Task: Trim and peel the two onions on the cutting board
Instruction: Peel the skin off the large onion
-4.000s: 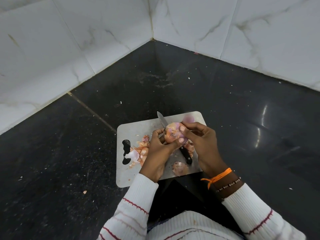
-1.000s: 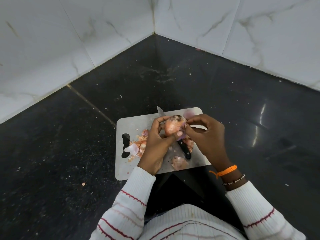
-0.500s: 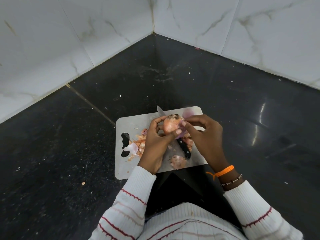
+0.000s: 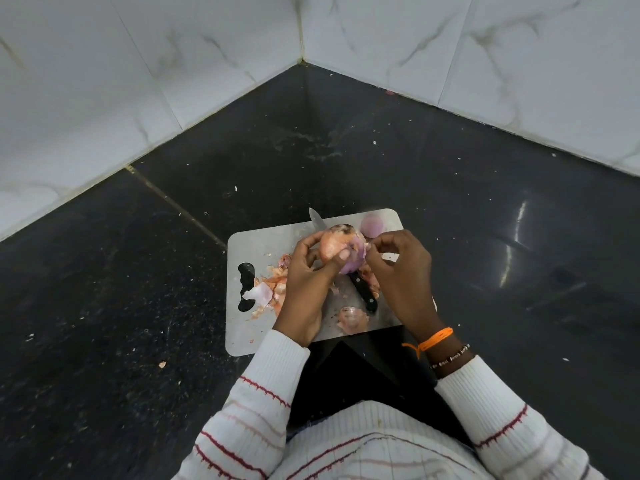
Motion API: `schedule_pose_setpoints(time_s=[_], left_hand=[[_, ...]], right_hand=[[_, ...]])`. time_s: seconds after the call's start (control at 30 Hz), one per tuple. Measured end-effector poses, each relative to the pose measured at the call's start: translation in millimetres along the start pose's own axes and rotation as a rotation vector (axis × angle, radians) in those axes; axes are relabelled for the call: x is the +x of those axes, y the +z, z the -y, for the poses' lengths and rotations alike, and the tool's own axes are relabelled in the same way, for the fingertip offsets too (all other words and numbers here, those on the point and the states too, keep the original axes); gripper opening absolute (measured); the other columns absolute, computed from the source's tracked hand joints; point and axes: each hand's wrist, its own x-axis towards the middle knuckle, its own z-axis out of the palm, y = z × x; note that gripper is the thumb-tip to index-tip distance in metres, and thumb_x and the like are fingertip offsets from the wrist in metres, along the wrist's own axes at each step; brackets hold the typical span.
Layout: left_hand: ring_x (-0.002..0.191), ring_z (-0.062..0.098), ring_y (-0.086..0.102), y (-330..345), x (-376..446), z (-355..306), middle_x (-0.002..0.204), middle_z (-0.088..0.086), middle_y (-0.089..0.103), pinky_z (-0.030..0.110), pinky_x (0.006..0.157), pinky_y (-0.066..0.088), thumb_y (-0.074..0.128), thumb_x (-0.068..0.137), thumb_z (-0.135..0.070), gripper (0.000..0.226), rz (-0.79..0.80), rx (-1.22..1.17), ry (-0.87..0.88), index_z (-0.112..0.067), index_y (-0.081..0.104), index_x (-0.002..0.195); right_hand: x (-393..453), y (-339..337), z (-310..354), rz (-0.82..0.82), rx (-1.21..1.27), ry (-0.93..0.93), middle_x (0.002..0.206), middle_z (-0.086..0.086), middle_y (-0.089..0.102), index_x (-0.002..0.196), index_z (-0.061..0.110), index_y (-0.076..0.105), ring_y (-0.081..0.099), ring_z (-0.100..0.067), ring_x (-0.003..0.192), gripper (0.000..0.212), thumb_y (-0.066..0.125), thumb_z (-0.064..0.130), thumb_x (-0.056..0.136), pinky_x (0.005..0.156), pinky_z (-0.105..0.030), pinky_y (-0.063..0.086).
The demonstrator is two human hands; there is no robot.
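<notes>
The left hand [image 4: 304, 289] gripped a half-peeled onion [image 4: 341, 249] above the middle of the steel cutting board [image 4: 263, 242], fingers curled round its far side and the thumb pressed on its near face. The onion still carried orange-brown skin on its left part, while purple flesh showed at its lower right. At the onion's three o'clock, the right hand [image 4: 403, 275] pinched at the edge of the skin with thumb and forefinger, the other fingers curled loosely. A second, already peeled onion [image 4: 372, 225] lay at the board's one o'clock corner, just beside the held one. A black-handled knife [image 4: 362, 287] rested flat on the board beneath the hands, its blade tip pointing to eleven o'clock. Loose peels [image 4: 273, 289] were heaped at the board's nine o'clock side near the handle cutout, and another skin scrap [image 4: 351, 318] sat at six o'clock by the near edge. The board lay on a black stone floor [image 4: 138, 271].
</notes>
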Motion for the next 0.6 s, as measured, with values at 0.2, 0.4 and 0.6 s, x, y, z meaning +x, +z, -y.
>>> schedule_pose_setpoints(time_s=[0.2,0.4,0.6], left_hand=[[0.111,0.023,0.061,2.2,-0.2,1.0,0.121,0.008,0.06,0.035,0.091,0.053,0.063,0.087,-0.009,0.031,0.024,-0.096,-0.071,-0.022,0.054,0.113],[0.117,0.024,0.057,3.4,-0.7,-2.1,0.13,0.008,0.052,0.031,0.087,0.056,0.059,0.09,-0.007,0.035,0.078,-0.184,-0.109,-0.027,0.056,0.118],[0.101,0.023,0.067,4.3,-1.3,-5.5,0.121,0.011,0.059,0.034,0.085,0.056,0.053,0.093,-0.006,0.038,0.095,-0.266,-0.178,-0.014,0.05,0.129]], right_hand=[[-0.7,1.4,-2.1,0.012,-0.038,-0.026,0.084,0.0,0.058,0.076,0.015,0.061,0.057,-0.011,0.074,0.008,0.067,0.011,0.08,0.066,-0.014,0.042],[1.8,-1.2,-2.9,-0.007,0.167,0.082,0.091,-0.004,0.066,0.088,0.016,0.062,0.063,-0.019,0.087,0.016,0.048,0.012,0.093,0.078,-0.031,0.051],[-0.8,0.3,2.3,0.034,0.128,0.006,0.098,0.002,0.061,0.095,0.013,0.063,0.059,-0.003,0.085,0.007,0.059,0.015,0.089,0.073,-0.022,0.049]])
